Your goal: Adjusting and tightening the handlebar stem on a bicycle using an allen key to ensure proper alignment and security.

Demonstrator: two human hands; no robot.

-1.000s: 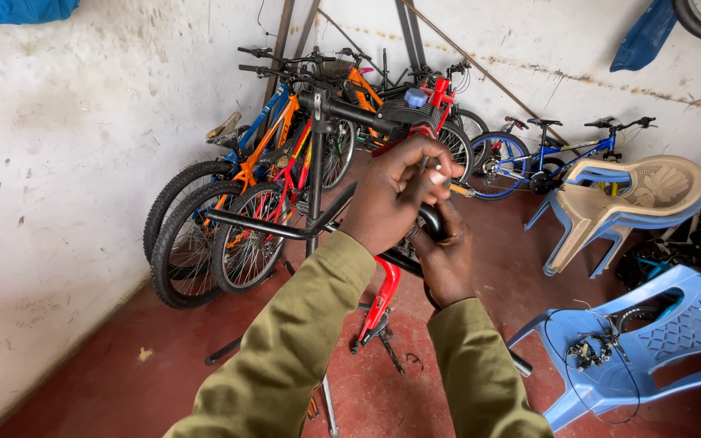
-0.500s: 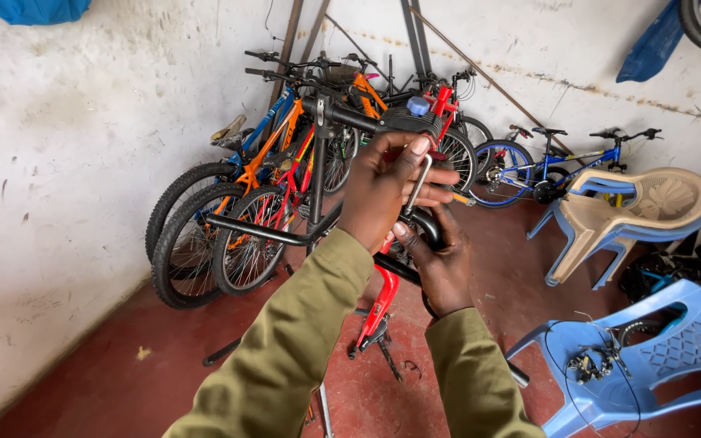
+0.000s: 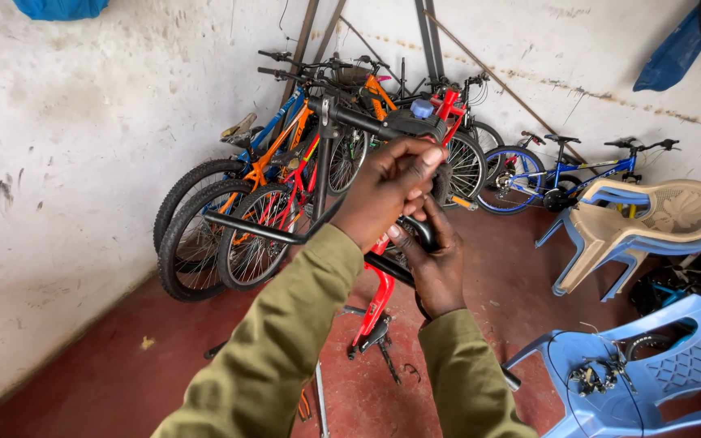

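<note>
A black handlebar (image 3: 245,227) of a red-framed bicycle (image 3: 379,296) crosses the middle of the view, raised off the floor. My left hand (image 3: 383,191) is above it, fingertips pinched at a black fitting near the bar's middle. Just below, my right hand (image 3: 438,268) is wrapped around the curved black tube. Both arms wear olive sleeves. What my left fingertips pinch is hidden.
Several bicycles (image 3: 277,170) lean against the white wall (image 3: 83,162) behind. Stacked beige and blue plastic chairs (image 3: 642,227) stand at the right. A blue plastic chair (image 3: 675,365) at the lower right carries small bike parts and cables (image 3: 590,377). The floor is red.
A thin cable showed between my left fingers earlier; now the fingers are closed over it. Both hands have stayed on the handlebar, shifting slightly.
</note>
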